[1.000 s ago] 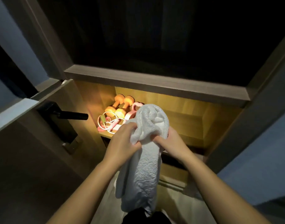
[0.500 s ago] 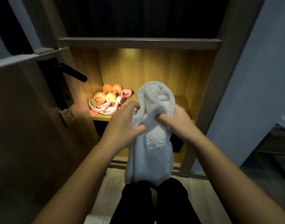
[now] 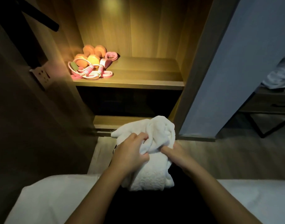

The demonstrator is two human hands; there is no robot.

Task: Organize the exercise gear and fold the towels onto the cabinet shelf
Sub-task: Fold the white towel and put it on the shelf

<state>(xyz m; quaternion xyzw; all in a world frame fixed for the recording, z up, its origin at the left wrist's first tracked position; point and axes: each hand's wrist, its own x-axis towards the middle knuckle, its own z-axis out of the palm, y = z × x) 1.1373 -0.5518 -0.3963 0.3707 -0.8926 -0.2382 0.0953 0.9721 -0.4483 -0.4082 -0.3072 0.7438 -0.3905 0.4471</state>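
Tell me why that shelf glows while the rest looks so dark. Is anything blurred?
Head view: warm light from the cabinet's top falls on the shelf and dumbbells; a blurred glare streaks beside them; the door sits in shadow; the towel, left hand and right hand are dim but sharp; the wide lens bends straight edges.

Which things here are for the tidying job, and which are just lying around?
For the job:
white towel, still bunched up
orange dumbbells
pink skipping rope
lit cabinet shelf

Just lying about:
grey cloth on the side table
black door handle
white bedding
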